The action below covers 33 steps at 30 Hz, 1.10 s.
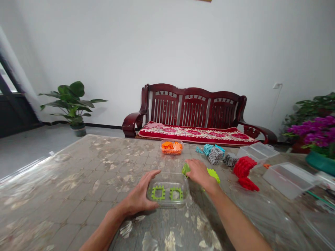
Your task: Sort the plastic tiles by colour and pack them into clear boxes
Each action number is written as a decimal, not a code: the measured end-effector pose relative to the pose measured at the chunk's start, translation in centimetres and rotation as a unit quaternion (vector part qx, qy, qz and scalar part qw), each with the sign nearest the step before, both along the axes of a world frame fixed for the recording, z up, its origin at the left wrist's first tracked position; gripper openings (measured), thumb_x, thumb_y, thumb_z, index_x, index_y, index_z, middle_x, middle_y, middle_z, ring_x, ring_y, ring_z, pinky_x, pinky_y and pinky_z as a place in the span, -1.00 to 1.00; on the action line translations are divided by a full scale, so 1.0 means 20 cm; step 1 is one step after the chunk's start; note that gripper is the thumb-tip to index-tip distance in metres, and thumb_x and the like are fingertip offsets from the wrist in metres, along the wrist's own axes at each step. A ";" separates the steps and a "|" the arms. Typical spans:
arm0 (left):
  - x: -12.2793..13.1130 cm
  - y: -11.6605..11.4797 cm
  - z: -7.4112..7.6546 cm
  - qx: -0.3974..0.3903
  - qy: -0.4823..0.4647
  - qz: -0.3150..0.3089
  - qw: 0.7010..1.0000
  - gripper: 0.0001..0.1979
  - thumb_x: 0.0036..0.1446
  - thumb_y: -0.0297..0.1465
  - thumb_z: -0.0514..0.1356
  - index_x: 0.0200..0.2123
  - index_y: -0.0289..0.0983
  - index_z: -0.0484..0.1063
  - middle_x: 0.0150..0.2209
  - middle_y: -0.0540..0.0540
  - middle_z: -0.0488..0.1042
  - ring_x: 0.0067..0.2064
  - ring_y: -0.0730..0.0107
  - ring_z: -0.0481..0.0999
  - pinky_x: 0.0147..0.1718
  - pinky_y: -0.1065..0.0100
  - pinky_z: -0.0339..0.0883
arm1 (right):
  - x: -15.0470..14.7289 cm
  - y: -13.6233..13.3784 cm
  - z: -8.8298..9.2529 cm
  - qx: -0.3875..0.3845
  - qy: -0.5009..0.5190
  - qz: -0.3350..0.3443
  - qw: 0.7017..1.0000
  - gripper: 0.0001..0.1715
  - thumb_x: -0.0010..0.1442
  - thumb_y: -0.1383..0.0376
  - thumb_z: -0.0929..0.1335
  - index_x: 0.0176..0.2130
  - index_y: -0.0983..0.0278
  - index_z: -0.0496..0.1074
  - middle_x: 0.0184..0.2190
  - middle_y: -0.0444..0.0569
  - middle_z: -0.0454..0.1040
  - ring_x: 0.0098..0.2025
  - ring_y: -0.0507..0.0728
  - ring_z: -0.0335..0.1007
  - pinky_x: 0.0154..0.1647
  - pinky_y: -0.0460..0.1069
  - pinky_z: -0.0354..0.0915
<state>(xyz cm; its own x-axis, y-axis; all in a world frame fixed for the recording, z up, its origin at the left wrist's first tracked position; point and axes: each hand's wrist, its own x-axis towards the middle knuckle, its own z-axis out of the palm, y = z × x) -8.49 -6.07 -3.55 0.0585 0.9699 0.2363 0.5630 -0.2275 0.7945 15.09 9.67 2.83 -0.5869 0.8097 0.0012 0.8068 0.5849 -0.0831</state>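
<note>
In front of me stands a clear plastic container (167,177) with two green square toothed frames (158,193) lying side by side in it. My left hand (142,193) grips the container's left side, thumb near the front and fingers at the back. Just past its right rim, my right hand (198,170) is closed on a green toothed piece (185,169). More bright green pieces (214,175) lie beyond that hand, partly hidden by it. Farther back, another clear container holds orange pieces (172,147).
Red pieces (244,170), grey pieces (215,155) and blue pieces (208,149) are stacked on the right of the table. Empty translucent boxes (289,179) and clear lids sit farther right, near a potted purple flower (319,130). A wooden bench (196,108) stands behind the table.
</note>
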 end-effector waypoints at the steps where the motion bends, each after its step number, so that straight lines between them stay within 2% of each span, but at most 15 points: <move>1: 0.00 0.00 0.00 0.000 -0.001 -0.002 1.000 -0.03 -0.23 -0.51 0.34 0.31 -0.16 0.11 0.28 -0.20 0.22 0.29 -0.02 0.23 0.31 -0.03 0.11 | 0.01 -0.01 0.02 0.006 0.028 0.001 1.000 -0.38 0.09 0.41 0.35 0.17 0.32 0.38 0.12 0.19 0.45 0.17 0.28 0.33 0.18 0.12 0.18; 4: 0.02 -0.01 0.02 0.007 -0.002 -0.006 1.000 -0.03 -0.23 -0.47 0.37 0.30 -0.18 0.11 0.28 -0.21 0.21 0.29 -0.03 0.23 0.32 -0.04 0.10 | 0.01 -0.09 0.10 -0.002 0.119 0.061 0.991 -0.32 0.08 0.34 0.39 0.21 0.27 0.34 0.15 0.11 0.43 0.17 0.24 0.32 0.21 0.09 0.17; 7: 0.03 -0.01 0.02 0.008 -0.001 -0.003 1.000 -0.04 -0.20 -0.43 0.38 0.31 -0.17 0.10 0.28 -0.21 0.21 0.29 -0.01 0.24 0.31 -0.05 0.11 | 0.00 -0.20 0.14 -0.049 0.138 0.152 0.977 -0.31 0.05 0.29 0.43 0.19 0.23 0.37 0.12 0.06 0.46 0.13 0.24 0.35 0.17 0.08 0.20; 12: 0.04 0.00 0.00 0.021 0.005 -0.002 1.000 -0.01 -0.20 -0.34 0.43 0.32 -0.17 0.10 0.28 -0.22 0.21 0.29 -0.04 0.24 0.30 -0.05 0.13 | -0.08 -0.28 0.05 -0.095 0.097 0.228 0.964 -0.30 0.02 0.25 0.46 0.16 0.23 0.39 0.05 0.06 0.48 0.08 0.26 0.36 0.11 0.09 0.23; 15: 0.03 0.00 -0.01 0.023 0.005 -0.004 1.000 0.01 -0.21 -0.32 0.44 0.33 -0.18 0.09 0.28 -0.24 0.21 0.29 -0.06 0.24 0.30 -0.05 0.13 | -0.12 -0.27 -0.02 -0.086 0.071 0.236 0.965 -0.35 0.03 0.27 0.45 0.13 0.24 0.41 0.02 0.06 0.48 0.06 0.27 0.35 0.09 0.09 0.22; 19: 0.02 0.01 -0.02 0.022 0.004 -0.006 1.000 0.02 -0.21 -0.34 0.43 0.33 -0.19 0.08 0.28 -0.25 0.20 0.29 -0.05 0.23 0.30 -0.04 0.12 | -0.14 -0.26 -0.05 -0.059 0.054 0.237 0.968 -0.47 0.05 0.33 0.41 0.06 0.25 0.45 -0.01 0.05 0.49 0.05 0.25 0.35 0.10 0.08 0.19; 30: 0.03 0.01 -0.02 0.025 0.007 -0.005 1.000 0.00 -0.21 -0.43 0.40 0.32 -0.18 0.08 0.28 -0.22 0.20 0.30 -0.03 0.22 0.31 -0.02 0.10 | -0.17 -0.28 -0.03 -0.076 0.008 0.183 0.980 -0.67 0.04 0.42 0.36 -0.18 0.23 0.60 -0.17 0.02 0.59 -0.08 0.22 0.46 -0.08 0.01 0.24; 33: 0.04 0.01 -0.02 0.017 0.004 0.000 1.000 0.00 -0.22 -0.44 0.39 0.32 -0.18 0.08 0.28 -0.22 0.19 0.30 -0.03 0.21 0.31 -0.03 0.09 | -0.15 -0.26 -0.01 -0.076 0.038 0.177 0.980 -0.69 0.07 0.39 0.36 -0.18 0.19 0.60 -0.17 -0.03 0.60 -0.09 0.18 0.47 -0.10 -0.02 0.25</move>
